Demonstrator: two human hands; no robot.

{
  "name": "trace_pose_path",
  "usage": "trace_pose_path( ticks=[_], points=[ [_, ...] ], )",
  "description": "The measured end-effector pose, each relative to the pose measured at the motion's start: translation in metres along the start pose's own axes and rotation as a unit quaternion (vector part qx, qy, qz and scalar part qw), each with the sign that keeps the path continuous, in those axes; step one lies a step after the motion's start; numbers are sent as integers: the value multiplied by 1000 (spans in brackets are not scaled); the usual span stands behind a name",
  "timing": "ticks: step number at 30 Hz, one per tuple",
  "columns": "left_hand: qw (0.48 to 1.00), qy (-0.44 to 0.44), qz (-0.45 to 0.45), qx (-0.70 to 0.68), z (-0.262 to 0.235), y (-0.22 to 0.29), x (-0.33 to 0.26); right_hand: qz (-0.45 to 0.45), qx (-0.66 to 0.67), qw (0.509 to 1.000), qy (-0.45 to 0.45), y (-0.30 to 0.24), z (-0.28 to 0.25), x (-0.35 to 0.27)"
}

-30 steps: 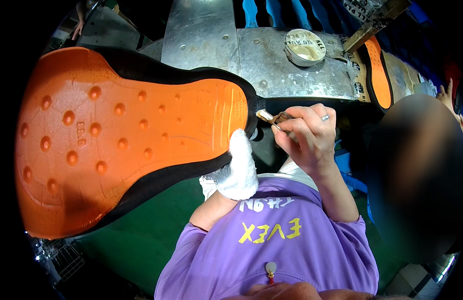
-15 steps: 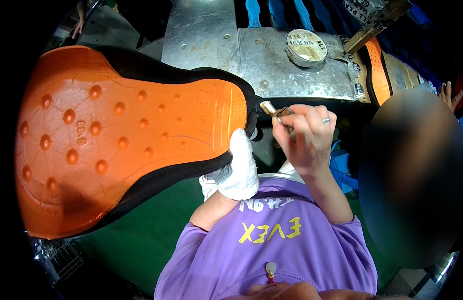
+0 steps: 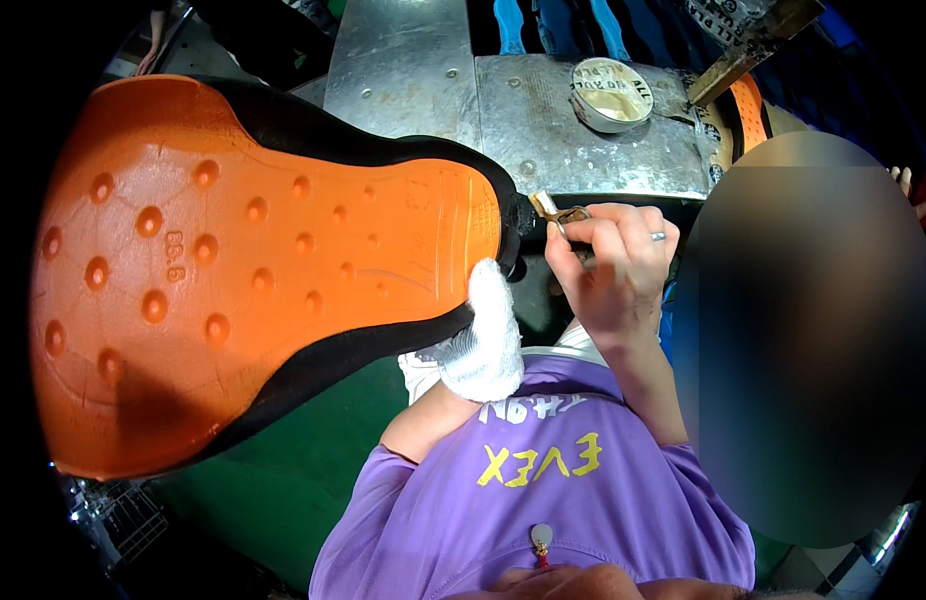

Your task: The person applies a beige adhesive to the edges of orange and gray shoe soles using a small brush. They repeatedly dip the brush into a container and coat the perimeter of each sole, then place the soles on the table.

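Note:
A large orange sole-shaped piece (image 3: 283, 250) with raised round dimples and a black edge fills the left side, its narrow end toward the middle. My left hand (image 3: 488, 340), in a white glove, grips that narrow end with the thumb on the orange face; its other fingers are hidden underneath. My bare right hand (image 3: 618, 260), a ring on one finger, pinches a small brush (image 3: 548, 208) with a pale tip and a brownish handle. The brush tip is close to the black tab (image 3: 526, 215) at the narrow end; whether it touches I cannot tell.
Beyond my hands runs a metal bench (image 3: 403, 90), with a bowl (image 3: 611, 122) of whitish paste on it. A wooden post (image 3: 748, 58), a similar orange piece (image 3: 749, 112) and blue strips (image 3: 607, 30) lie farther off. Another person's hand (image 3: 153, 55) shows far left. A blurred oval covers the right.
The orange piece has shifted slightly right and tilted a little, my gloved hand moving with it. The brush tip has risen slightly. The orange piece on the bench is more covered by the blurred oval.

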State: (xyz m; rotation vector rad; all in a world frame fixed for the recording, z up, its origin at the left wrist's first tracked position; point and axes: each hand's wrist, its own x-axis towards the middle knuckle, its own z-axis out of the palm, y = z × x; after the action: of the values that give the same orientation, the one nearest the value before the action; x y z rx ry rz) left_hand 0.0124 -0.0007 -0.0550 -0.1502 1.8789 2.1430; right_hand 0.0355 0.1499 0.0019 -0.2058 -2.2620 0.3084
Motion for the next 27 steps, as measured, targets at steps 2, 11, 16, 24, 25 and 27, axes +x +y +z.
trace_pose_path(
  ticks=[2, 11, 16, 24, 25, 27],
  points=[
    [1000, -2, -3, -3, -1, 2, -1, 0, 12, 1000, 22, -1, 0, 0],
    [1000, -10, -13, -10, 0, 5, -2, 30, -9, 1000, -1, -4, 6, 5],
    [1000, -11, -11, -10, 1, 7, -2, 30, -4, 1000, -1, -9, 4, 8],
    [1000, -10, -8, -10, 4, 10, 1, 51, -18, 999, 1, -2, 5, 7],
    [1000, -11, -9, -9, 4, 9, 2, 54, -7, 999, -5, -4, 2, 7],
    [1000, -13, -10, -9, 3, 12, 2, 42, 26, 999, -10, -7, 2, 5]
  ],
)
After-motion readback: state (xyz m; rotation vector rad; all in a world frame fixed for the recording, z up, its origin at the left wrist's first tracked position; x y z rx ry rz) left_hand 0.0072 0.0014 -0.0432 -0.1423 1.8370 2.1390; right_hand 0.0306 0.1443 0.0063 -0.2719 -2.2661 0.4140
